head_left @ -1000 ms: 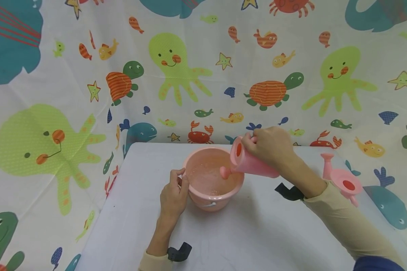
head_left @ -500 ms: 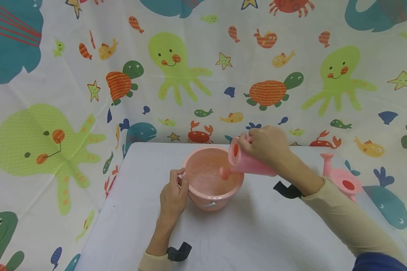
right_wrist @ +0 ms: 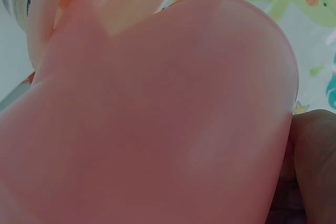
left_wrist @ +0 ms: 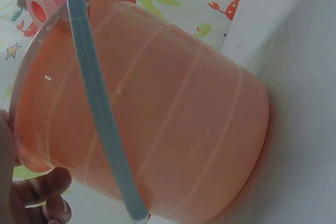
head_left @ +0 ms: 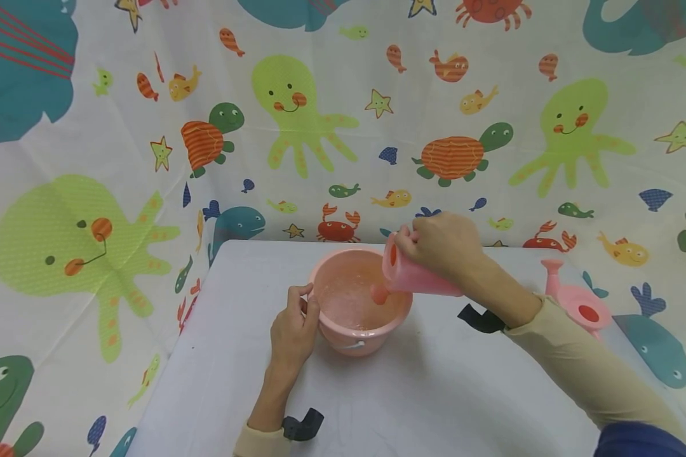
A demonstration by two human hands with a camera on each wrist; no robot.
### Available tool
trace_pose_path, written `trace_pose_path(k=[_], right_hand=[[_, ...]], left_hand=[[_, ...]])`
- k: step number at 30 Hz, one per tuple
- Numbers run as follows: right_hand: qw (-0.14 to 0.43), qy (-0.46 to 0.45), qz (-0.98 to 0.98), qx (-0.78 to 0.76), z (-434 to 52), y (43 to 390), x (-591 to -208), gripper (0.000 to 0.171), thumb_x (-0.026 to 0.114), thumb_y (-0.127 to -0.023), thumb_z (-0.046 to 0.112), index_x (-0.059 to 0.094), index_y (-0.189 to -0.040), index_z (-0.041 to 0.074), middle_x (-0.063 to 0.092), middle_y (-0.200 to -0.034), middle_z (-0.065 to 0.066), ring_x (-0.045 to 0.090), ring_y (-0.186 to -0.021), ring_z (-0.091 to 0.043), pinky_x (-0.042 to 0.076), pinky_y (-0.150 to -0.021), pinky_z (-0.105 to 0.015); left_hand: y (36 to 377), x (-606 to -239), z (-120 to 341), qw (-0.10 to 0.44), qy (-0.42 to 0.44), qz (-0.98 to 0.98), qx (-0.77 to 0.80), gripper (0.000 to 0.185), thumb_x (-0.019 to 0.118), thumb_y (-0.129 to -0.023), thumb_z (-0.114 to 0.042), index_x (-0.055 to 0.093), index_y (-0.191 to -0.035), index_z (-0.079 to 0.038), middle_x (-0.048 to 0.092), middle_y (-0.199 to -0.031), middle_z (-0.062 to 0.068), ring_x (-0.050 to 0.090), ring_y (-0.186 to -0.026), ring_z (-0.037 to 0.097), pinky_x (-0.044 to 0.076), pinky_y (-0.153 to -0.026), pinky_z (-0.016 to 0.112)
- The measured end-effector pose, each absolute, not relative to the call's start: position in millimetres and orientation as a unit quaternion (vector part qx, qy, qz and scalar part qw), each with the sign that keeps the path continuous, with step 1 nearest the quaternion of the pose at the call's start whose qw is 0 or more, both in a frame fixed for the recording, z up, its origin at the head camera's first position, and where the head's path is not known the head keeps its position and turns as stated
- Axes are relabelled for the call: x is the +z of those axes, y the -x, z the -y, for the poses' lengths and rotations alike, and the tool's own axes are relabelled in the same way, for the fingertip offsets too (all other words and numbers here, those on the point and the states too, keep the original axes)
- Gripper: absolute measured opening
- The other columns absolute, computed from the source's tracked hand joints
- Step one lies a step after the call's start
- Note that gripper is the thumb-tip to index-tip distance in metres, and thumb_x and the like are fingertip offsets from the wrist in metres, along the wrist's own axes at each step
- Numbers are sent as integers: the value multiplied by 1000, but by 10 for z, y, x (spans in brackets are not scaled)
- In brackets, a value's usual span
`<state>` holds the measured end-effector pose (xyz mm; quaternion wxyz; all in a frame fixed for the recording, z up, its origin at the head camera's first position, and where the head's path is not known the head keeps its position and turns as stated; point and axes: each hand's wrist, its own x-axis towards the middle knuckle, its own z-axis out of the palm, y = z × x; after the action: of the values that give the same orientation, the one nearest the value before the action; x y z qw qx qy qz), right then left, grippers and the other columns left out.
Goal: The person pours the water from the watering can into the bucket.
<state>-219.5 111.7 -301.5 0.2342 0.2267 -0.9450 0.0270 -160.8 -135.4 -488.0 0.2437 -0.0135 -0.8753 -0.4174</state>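
Note:
A pink bucket [head_left: 361,334] with a pale handle [left_wrist: 102,103] hanging down its side stands upright on the table, with clear liquid inside. My left hand [head_left: 291,333] holds its left rim, thumb and fingers at the edge. Over the right rim, my right hand [head_left: 443,244] grips a pink watering can [head_left: 420,276] by its handle. The can is tipped on its side, and its rounded spout head [head_left: 379,293] points down inside the bucket. In the right wrist view the can's body [right_wrist: 173,114] fills most of the picture.
Another pink watering can [head_left: 577,304] stands at the table's right side, partly behind the right sleeve. The white tabletop [head_left: 234,298] meets a sea-animal printed sheet [head_left: 320,158] at the back and sides.
My right hand has shifted a little to the left with the watering can, bringing it further over the bucket. The left hand and the bucket stay in place.

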Motion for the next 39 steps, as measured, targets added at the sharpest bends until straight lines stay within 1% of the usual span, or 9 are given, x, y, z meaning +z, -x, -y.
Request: trace_pose_path(k=[8, 13, 17, 23, 39], right_hand=[[197, -217, 956, 26, -1075, 2185, -2983, 44, 50, -90, 30, 33, -53, 15, 25, -51, 3, 27, -48, -15, 19, -46, -27], [189, -217, 957, 21, -1056, 2181, -2969, 44, 50, -91, 30, 32, -53, 15, 25, -52, 3, 29, -47, -15, 21, -45, -27], [191, -222, 956, 11, -1033, 2172, -2968, 46, 52, -92, 32, 32, -54, 16, 25, -51, 3, 29, -47, -15, 21, -45, -27], [208, -234, 950, 8, -1002, 2158, -2995, 50, 53, -93, 35, 33, -52, 16, 24, -50, 5, 25, -45, -13, 18, -43, -26], [231, -250, 940, -4, -965, 2135, -3005, 48, 53, -91, 31, 32, -50, 16, 22, -50, 5, 27, -44, -14, 18, -43, -26]], left_hand=[[1596, -4870, 1347, 238, 10, 877, -418, 28, 46, -102, -24, 56, -124, -11, 51, -64, -3, 37, -46, 5, 28, -42, 22], [1594, -4869, 1341, 239, 13, 876, -418, 28, 46, -101, -25, 56, -124, -10, 51, -64, -2, 38, -46, 5, 28, -42, 22], [1592, -4874, 1341, 243, 13, 876, -417, 28, 46, -101, -25, 56, -123, -10, 51, -64, -3, 37, -46, 5, 28, -42, 22], [1588, -4885, 1342, 243, 10, 877, -414, 28, 46, -101, -25, 56, -123, -10, 51, -64, -3, 36, -46, 5, 27, -42, 22], [1580, -4879, 1325, 242, 8, 877, -416, 28, 46, -102, -25, 56, -123, -11, 52, -64, -2, 37, -46, 6, 28, -42, 22]])
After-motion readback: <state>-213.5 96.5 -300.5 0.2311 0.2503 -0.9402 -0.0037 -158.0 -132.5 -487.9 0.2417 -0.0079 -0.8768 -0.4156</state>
